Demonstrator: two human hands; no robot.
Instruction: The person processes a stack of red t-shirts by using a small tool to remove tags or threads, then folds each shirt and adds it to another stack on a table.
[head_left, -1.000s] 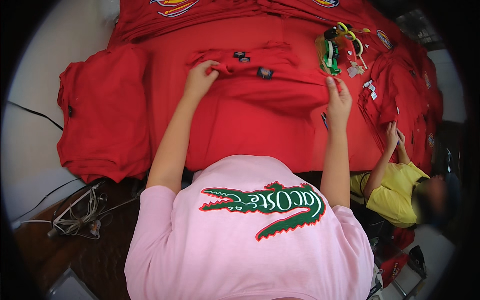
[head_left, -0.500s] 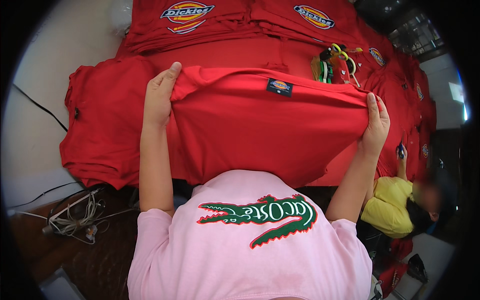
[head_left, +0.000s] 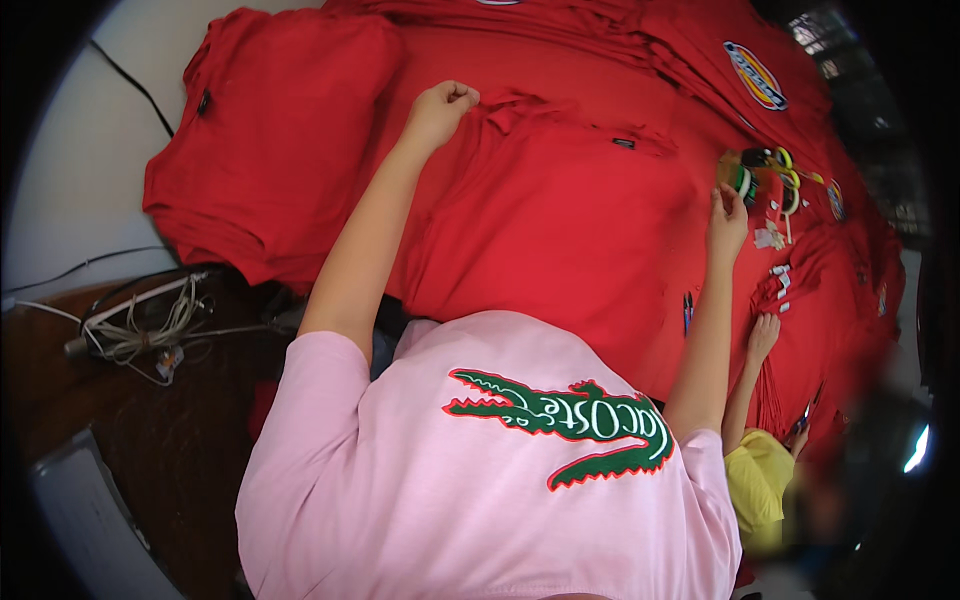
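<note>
On the red work surface (head_left: 520,62), directly before the person in the pink shirt (head_left: 400,480), a red garment (head_left: 560,220) is lying spread, its lower part reaching toward the wearer. A dark label (head_left: 623,143) is showing near its upper right edge, and cloth is bunching along its upper left edge.

The left hand (head_left: 438,114) is resting at that upper left edge. Its fingertips are curling together against the thumb; whether cloth is being pinched between them, the view is not showing.

The right hand (head_left: 728,222) is hanging beyond the garment's right side, near a green item (head_left: 743,182) and a yellow loop-handled tool (head_left: 786,156). Its thumb and forefinger are bending toward each other; whether they are touching or holding anything, I am unable to tell.

Left of the garment, a red garment pile (head_left: 285,140) is lying with a dark tag (head_left: 204,103) showing. A slim blue tool (head_left: 688,313) is lying toward the near right. At far right, a co-worker in a yellow shirt (head_left: 757,482) is placing one hand (head_left: 764,338) on red cloth beside white labels (head_left: 781,287).
</note>
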